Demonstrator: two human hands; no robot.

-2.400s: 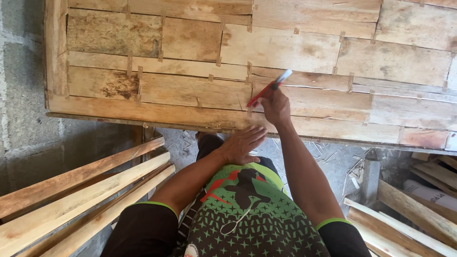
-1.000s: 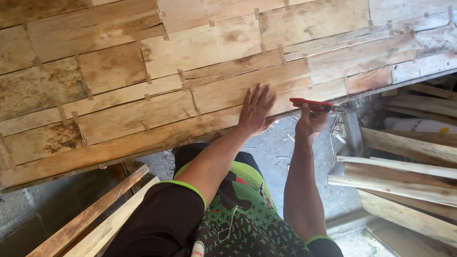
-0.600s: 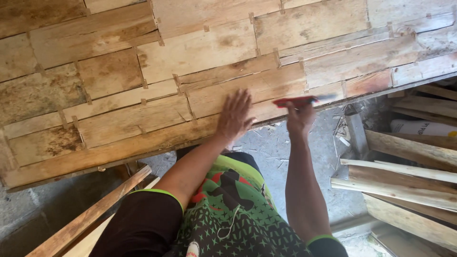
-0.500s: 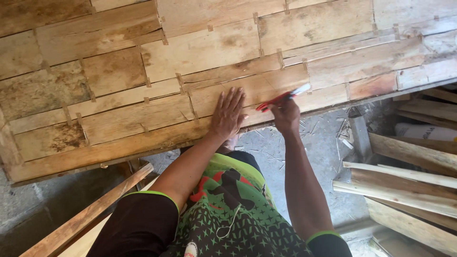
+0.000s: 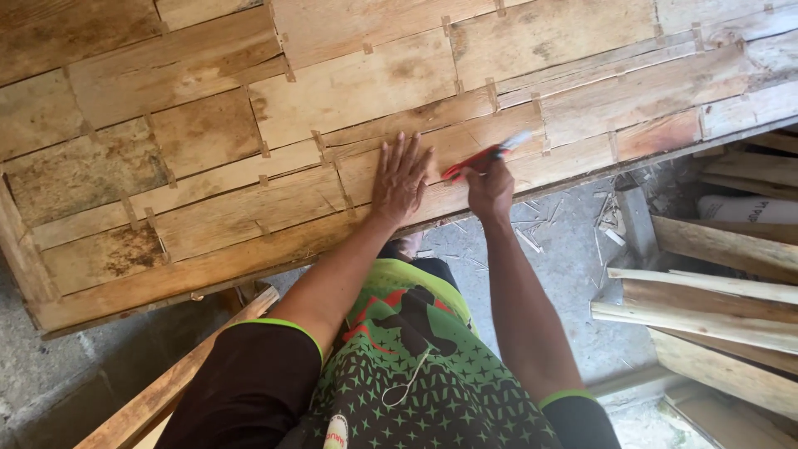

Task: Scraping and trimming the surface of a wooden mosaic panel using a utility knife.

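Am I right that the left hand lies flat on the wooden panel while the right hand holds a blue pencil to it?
Not quite: the head view shows a red pencil, not blue. The left hand does lie flat on the wooden panel, and the right hand holds it there.

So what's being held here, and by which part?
The right hand grips a red tool by its lower end. The left hand lies flat on the wood panel.

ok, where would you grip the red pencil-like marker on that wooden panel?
Likely the red shaft's lower half, coming from the panel's near edge. The red pencil-like marker lies slanted, pale tip up-right; the right hand holds its lower part there, while the left hand lies flat on the patchwork wooden panel.
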